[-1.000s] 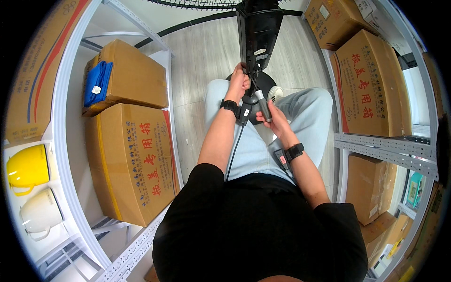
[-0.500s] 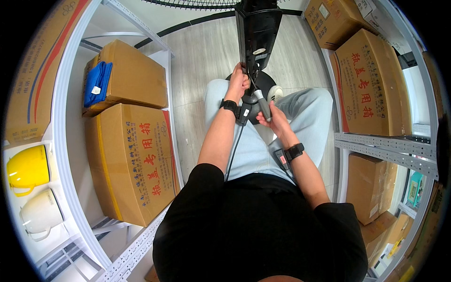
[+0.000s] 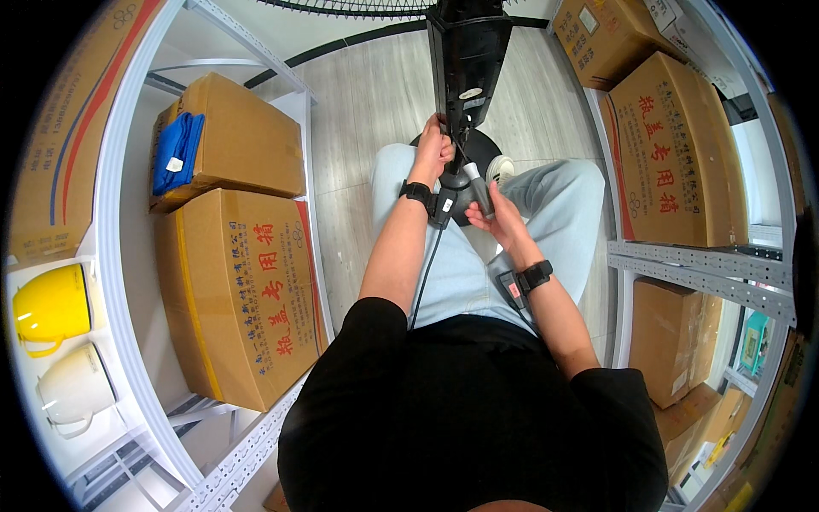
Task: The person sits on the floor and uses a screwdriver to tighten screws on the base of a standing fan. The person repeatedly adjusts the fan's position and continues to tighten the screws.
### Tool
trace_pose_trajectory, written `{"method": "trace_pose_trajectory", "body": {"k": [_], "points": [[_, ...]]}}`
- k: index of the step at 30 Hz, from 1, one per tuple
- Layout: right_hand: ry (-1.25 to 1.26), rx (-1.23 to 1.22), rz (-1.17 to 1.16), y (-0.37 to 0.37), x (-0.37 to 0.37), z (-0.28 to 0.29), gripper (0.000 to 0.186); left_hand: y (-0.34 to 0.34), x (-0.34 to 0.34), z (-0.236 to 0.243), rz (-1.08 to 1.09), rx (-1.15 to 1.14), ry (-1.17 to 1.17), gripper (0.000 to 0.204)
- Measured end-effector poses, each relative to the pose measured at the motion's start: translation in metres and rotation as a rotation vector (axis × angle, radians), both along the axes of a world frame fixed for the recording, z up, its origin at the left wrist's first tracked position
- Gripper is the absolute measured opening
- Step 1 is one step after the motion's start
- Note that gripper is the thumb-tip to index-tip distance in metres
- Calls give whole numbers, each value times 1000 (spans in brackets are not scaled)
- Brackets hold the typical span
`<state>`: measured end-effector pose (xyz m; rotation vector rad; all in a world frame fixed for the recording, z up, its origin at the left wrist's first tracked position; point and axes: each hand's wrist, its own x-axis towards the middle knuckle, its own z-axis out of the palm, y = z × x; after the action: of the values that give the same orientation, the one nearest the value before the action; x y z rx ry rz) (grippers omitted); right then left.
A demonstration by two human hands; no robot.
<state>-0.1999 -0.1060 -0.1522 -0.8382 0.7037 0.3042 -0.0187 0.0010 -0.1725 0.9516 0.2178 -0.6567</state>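
Note:
A black standing fan (image 3: 465,64) is upright in front of me, its round base (image 3: 483,154) on the floor between my legs. My left hand (image 3: 433,154) is closed at the lower end of the fan's body, on its left side; its fingertips are partly hidden. In my right hand (image 3: 503,217) is a screwdriver (image 3: 480,193) with a grey handle and white collar. Its handle lies against the thumb and fingers, and the shaft slants up and left to the bottom of the fan's body. The tip cannot be made out.
Metal shelves flank me, holding cardboard boxes (image 3: 243,294) on the left and more boxes (image 3: 674,154) on the right. A folded blue cloth (image 3: 178,154) lies on one box. Yellow (image 3: 53,309) and white mugs (image 3: 77,388) stand at far left. Cables trail from both wristbands.
My right fingers have shifted slightly round the screwdriver's handle, the thumb now lying further over it. The left hand and the fan have stayed put.

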Motion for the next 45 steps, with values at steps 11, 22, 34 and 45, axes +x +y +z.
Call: {"method": "trace_pose_trajectory", "body": {"k": [11, 22, 34, 45], "points": [[-12, -111, 25, 2, -3, -11, 34, 2, 2, -4, -40, -6, -40, 20], [-87, -190, 12, 5, -3, -13, 37, 2, 2, -4, -39, -14, -26, 21], [-59, -175, 55, 3, -3, -2, 41, -2, 0, -3, 22, -3, -8, 23], [-32, -42, 22, 0, -6, -12, 37, -1, -1, 1, -6, -8, -13, 21]]}}
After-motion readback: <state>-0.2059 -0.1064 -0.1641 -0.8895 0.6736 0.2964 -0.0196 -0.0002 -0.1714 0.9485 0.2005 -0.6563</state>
